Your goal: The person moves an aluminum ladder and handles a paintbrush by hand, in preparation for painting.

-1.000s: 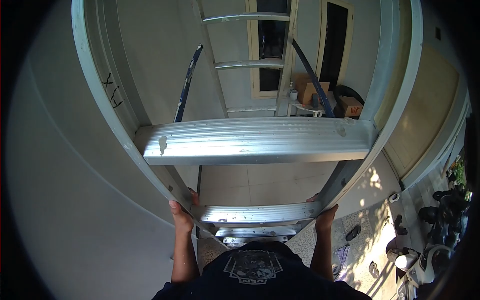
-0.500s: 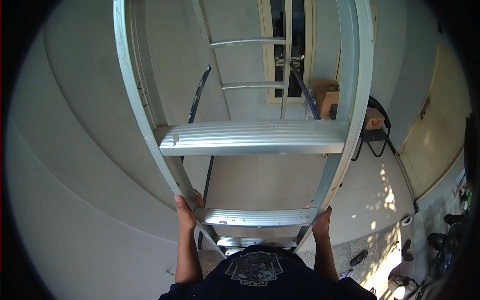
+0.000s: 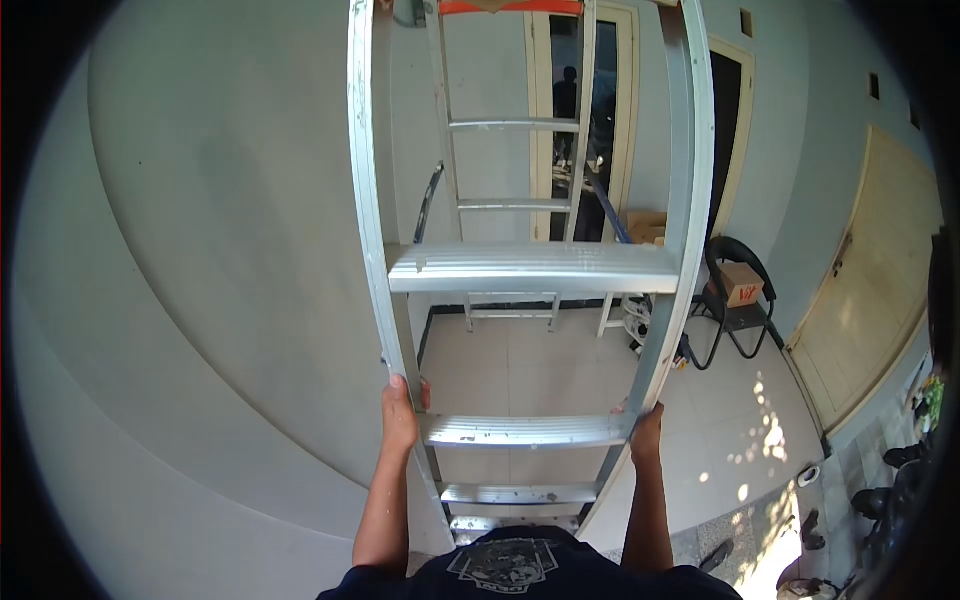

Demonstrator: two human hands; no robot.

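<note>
An aluminium stepladder (image 3: pixel 530 265) stands upright right in front of me, with flat ribbed steps and an orange-red band at its top. Its thinner rear frame (image 3: pixel 515 125) shows through the steps, spread apart from the front by dark hinged braces. My left hand (image 3: pixel 402 412) is wrapped round the left side rail, thumb on the near face and fingertips showing inside. On the opposite rail, my right hand (image 3: pixel 647 436) grips at about the height of a lower step (image 3: pixel 525 430). Most of the right fingers are hidden behind the rail.
A plain wall (image 3: pixel 240 250) runs close along the left. Behind on the right stands a black chair (image 3: pixel 735 315) with a cardboard box (image 3: pixel 742 284) on it. Farther right is a cream door (image 3: pixel 868 280). Shoes (image 3: pixel 812 530) lie at the lower right.
The view has tilted up, bringing the ladder's orange-red top and more floor behind into sight. The ladder's upper part looks narrower and farther off. Both hands keep their hold on the rails.
</note>
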